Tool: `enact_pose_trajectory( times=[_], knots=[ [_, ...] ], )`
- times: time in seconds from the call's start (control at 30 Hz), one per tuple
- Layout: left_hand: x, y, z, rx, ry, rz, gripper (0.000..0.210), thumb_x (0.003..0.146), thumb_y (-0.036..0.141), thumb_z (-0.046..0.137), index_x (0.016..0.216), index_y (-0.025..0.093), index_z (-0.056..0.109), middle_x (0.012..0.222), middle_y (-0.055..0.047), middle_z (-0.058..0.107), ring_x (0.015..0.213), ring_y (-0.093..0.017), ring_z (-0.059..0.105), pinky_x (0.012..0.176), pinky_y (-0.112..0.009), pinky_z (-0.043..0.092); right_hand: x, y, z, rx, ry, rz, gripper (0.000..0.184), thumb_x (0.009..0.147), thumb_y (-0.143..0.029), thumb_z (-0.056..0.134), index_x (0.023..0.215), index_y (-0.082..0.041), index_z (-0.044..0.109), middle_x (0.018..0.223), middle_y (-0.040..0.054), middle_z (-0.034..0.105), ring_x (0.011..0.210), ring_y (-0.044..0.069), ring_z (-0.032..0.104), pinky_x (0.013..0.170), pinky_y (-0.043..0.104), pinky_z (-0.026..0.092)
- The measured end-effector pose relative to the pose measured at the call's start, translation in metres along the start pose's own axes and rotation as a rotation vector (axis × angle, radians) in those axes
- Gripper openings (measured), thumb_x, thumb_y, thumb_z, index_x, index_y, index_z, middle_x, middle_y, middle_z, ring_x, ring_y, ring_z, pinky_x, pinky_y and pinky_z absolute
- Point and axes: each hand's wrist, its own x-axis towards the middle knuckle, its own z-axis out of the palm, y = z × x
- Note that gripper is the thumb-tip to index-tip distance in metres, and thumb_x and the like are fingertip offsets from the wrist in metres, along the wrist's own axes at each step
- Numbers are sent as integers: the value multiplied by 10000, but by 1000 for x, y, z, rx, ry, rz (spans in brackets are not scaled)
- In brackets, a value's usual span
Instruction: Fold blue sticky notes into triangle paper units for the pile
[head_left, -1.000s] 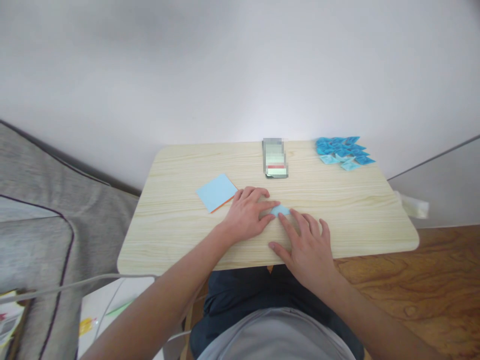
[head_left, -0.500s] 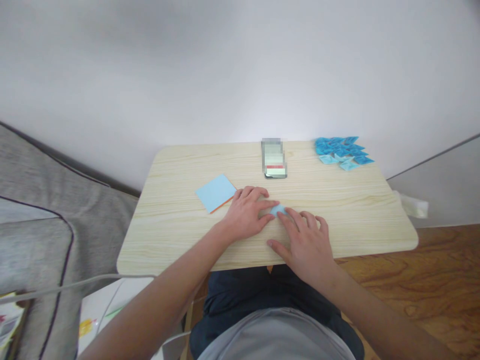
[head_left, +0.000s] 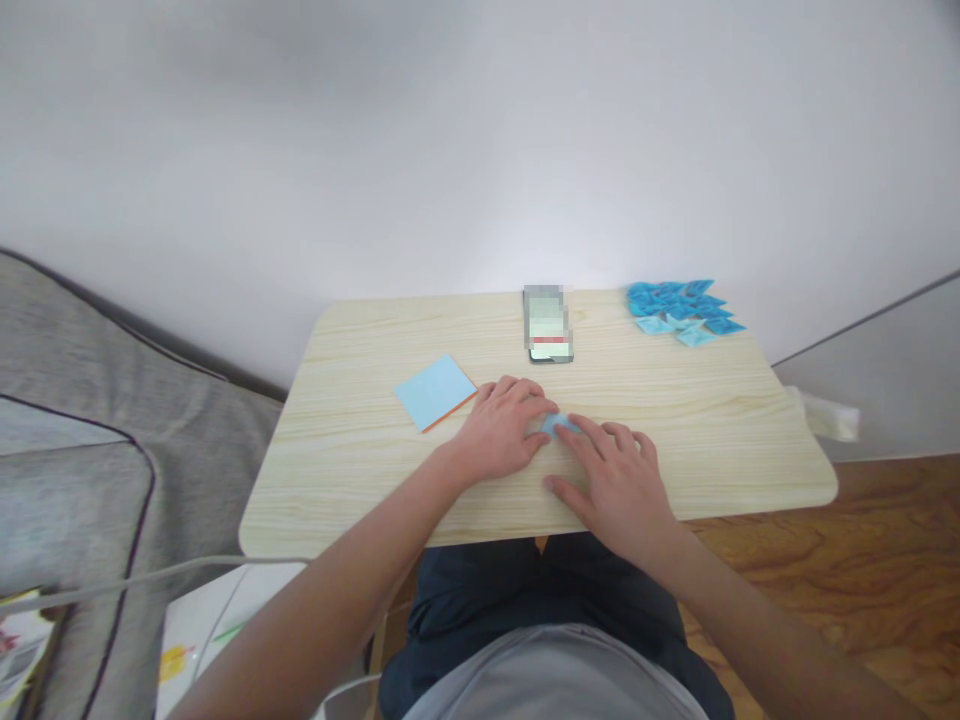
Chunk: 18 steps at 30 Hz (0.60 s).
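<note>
A small folded piece of light blue paper (head_left: 556, 424) lies flat on the table between my two hands, partly covered by fingertips. My left hand (head_left: 504, 432) holds its left side, with the thumb and index finger on the paper and the other fingers curled. Over the right side rests my right hand (head_left: 619, 480), its index and middle fingertips on the paper, its fingers spread and its thumb apart on the tabletop. Just left of my left hand sits a stack of square paper (head_left: 435, 392), light blue on top with an orange edge.
A phone (head_left: 548, 325) lies near the wall, its screen blurred. Several folded blue paper pieces (head_left: 675, 300) are grouped at the table's (head_left: 337, 450) back right. A grey sofa (head_left: 195, 430) stands on the left, with a pale cable (head_left: 187, 565) crossing near the front left corner.
The right fingers have shifted slightly on the folded paper, and less of its height shows now. The right thumb has moved a little to the right. The whole view sits slightly lower.
</note>
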Motion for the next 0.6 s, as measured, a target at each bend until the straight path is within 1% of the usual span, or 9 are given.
enact_pose_trajectory(
  times=[0.07, 0.13, 0.23, 0.33, 0.43, 0.53, 0.6],
  knots=[
    [4, 2, -2, -2, -13, -3, 337, 835, 237, 687, 1167, 292, 659, 1216, -46, 629, 1169, -290, 500, 999, -469, 371, 0, 8, 3, 34, 28, 24, 560, 932, -464, 613, 1457, -302, 506, 1541, 68, 498, 1268, 348, 499, 1046, 543, 363],
    [7, 4, -4, -11, -18, -9, 335, 804, 204, 690, 1127, 274, 638, 1183, -47, 639, 1149, -292, 511, 967, -461, 382, 2, 18, 6, 73, 70, 56, 558, 933, -434, 613, 1458, -285, 501, 1541, 85, 490, 1292, 333, 501, 1052, 517, 387],
    [10, 7, -4, -55, -27, -18, 321, 780, 166, 678, 1079, 258, 607, 1098, -43, 660, 1099, -285, 538, 937, -448, 387, 9, 34, 11, 149, 131, 89, 530, 920, -402, 632, 1421, -260, 531, 1450, 101, 567, 1284, 314, 525, 1057, 495, 412],
    [11, 8, -2, -145, -33, -41, 273, 813, 145, 627, 1059, 257, 592, 951, -21, 670, 979, -255, 577, 902, -432, 390, 24, 49, 13, 246, 169, 105, 487, 908, -374, 646, 1372, -249, 570, 1329, 98, 652, 1233, 308, 567, 1049, 497, 431],
    [15, 4, 2, -354, 16, -98, 204, 867, 152, 581, 1044, 254, 595, 863, 3, 650, 848, -203, 588, 843, -380, 411, 43, 57, 11, 432, 160, 144, 456, 896, -351, 656, 1339, -267, 593, 1185, 75, 722, 1099, 278, 644, 984, 477, 482],
    [25, -6, 5, -667, 158, -183, 117, 896, 196, 595, 1008, 231, 602, 851, 9, 629, 790, -156, 568, 759, -307, 414, 67, 56, 7, 766, 95, 212, 455, 893, -350, 658, 1337, -281, 588, 1075, 51, 751, 923, 220, 696, 859, 402, 536],
    [33, -12, 7, -913, 235, -221, 99, 891, 246, 642, 975, 211, 603, 802, 17, 605, 727, -128, 533, 693, -270, 393, 82, 53, 4, 982, 51, 209, 435, 879, -344, 677, 1300, -263, 607, 974, 37, 753, 840, 197, 695, 787, 361, 538]
  ],
)
